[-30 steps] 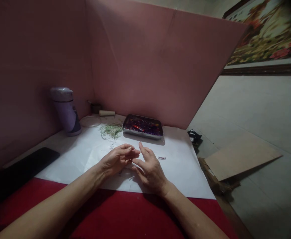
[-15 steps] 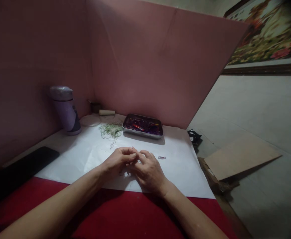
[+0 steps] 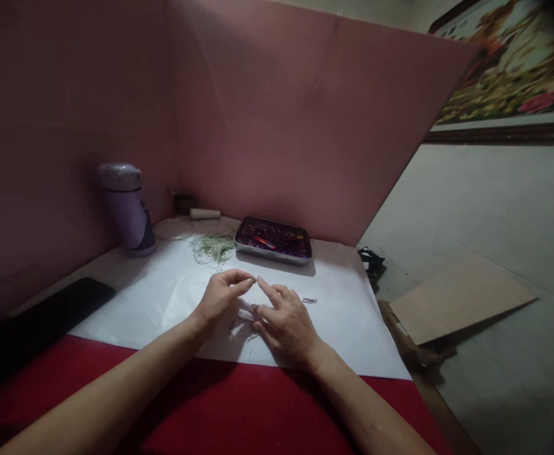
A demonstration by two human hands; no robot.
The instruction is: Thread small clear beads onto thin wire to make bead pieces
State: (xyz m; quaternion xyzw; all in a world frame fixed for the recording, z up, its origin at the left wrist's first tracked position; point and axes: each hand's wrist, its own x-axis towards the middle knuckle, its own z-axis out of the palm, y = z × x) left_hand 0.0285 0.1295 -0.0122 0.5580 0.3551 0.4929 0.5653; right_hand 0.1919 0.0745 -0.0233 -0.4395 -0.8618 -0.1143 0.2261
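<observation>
White paper point(image 3: 352, 335) spreads near, likely for contrast. Left hand point(image 3: 216, 300) pinches beside loosely curled right hand point(image 3: 286, 321); whether either grips anything, I can't tell.

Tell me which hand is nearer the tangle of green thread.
Left. The left hand is on the near side of the tangle of green thread, apart from it; the right hand is farther away, nearer the person and to the right.

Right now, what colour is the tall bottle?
The bottle is light purple, with a dark patch low down; see the head view.
</observation>
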